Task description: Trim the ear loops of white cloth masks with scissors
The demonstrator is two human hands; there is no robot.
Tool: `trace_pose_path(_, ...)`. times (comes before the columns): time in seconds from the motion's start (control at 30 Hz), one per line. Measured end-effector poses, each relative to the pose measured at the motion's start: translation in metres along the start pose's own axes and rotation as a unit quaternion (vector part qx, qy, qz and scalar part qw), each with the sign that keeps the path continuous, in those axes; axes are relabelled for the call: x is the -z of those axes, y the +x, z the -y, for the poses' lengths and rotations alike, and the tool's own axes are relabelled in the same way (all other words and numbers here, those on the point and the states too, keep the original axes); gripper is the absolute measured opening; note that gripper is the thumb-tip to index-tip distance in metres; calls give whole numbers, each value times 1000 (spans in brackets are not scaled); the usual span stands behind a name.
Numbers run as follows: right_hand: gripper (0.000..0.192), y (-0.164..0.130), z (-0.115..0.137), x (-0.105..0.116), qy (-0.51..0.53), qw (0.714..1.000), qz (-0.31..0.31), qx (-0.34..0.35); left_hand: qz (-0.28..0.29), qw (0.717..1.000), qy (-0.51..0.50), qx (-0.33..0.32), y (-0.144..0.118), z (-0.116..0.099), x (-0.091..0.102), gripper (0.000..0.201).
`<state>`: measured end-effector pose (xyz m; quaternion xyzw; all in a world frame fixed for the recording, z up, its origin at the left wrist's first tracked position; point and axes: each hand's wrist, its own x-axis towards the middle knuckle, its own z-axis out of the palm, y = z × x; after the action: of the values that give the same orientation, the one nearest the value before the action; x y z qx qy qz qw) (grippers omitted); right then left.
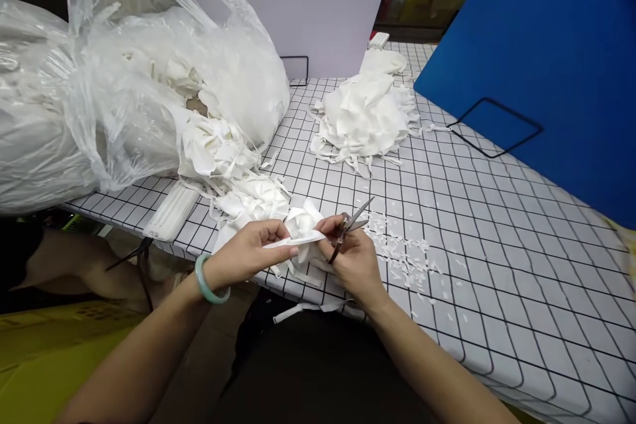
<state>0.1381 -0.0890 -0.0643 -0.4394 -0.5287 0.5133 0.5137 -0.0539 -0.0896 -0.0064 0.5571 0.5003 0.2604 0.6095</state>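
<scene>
1. My left hand point(248, 253) pinches a white fabric piece point(298, 228) at the table's near edge.
2. My right hand point(352, 258) grips small scissors point(350, 225), blades parted just beside it.
3. White trimmings point(402, 258) litter the checked table point(497, 245); a plastic bag point(149, 73) sits far left.

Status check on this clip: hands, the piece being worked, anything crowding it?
Left hand pinches a white strip. Right hand grips scissors, blades at the strip's end. White scraps litter the grid table; loose piece pile crowds the left.
</scene>
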Motion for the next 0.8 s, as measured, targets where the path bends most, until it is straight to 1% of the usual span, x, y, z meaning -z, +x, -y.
trace_pose_path(0.07, 18, 2, 2, 1, 10, 999, -32, 16, 51, 992, -105, 57, -1, 3, 0, 24)
trace_pose_path(0.13, 20, 2, 5, 0, 13, 998, -59, 28, 63, 973, -200, 97, -2, 7, -4, 23)
trace_pose_path(0.2, 21, 3, 9, -2, 16, 997, -73, 36, 72, 949, -278, 129, 0, 12, -9, 21)
trace_pose_path(0.27, 21, 4, 15, -4, 27, 996, -77, 43, 106, 920, -342, 159, 1, 17, -17, 25)
trace_pose_path(0.33, 21, 7, 22, -5, 41, 995, -74, 54, 152, 890, -392, 179, 1, 22, -25, 32)
trace_pose_path(0.37, 21, 8, 24, -5, 50, 995, -68, 61, 163, 881, -407, 178, 0, 24, -29, 32)
trace_pose_path(0.4, 21, 10, 25, -4, 59, 994, -61, 67, 161, 881, -412, 169, -2, 24, -32, 30)
trace_pose_path(0.43, 22, 12, 24, -3, 71, 994, -54, 69, 146, 889, -407, 147, -4, 23, -35, 27)
trace_pose_path(0.47, 22, 14, 22, -2, 84, 993, -48, 62, 120, 907, -388, 114, -7, 21, -37, 26)
trace_pose_path(0.5, 24, 15, 19, -1, 97, 993, -45, 46, 88, 930, -349, 72, -10, 18, -38, 26)
trace_pose_path(0.57, 27, 15, 10, 0, 120, 992, -45, -11, 27, 975, -220, -24, -14, 9, -38, 27)
trace_pose_path(0.6, 29, 14, 5, -1, 131, 990, -41, -44, 0, 987, -142, -75, -15, 4, -38, 27)
trace_pose_path(0.63, 31, 11, 1, -3, 143, 986, -33, -76, -27, 989, -68, -127, -15, 0, -37, 27)
trace_pose_path(0.67, 34, 9, -3, -6, 155, 982, -21, -102, -58, 982, -2, -177, -13, -3, -37, 26)
trace_pose_path(0.7, 36, 5, -6, -9, 167, 978, -7, -123, -91, 969, 48, -223, -9, -5, -37, 25)
trace_pose_path(0.73, 38, 2, -8, -13, 177, 974, 5, -139, -122, 955, 78, -260, -5, -5, -38, 24)
trace_pose_path(0.77, 39, -2, -10, -15, 182, 971, 14, -153, -148, 944, 83, -284, 0, -4, -40, 24)
trace_pose_path(0.8, 41, -5, -11, -17, 182, 969, 20, -164, -161, 941, 64, -291, 6, -2, -42, 24)
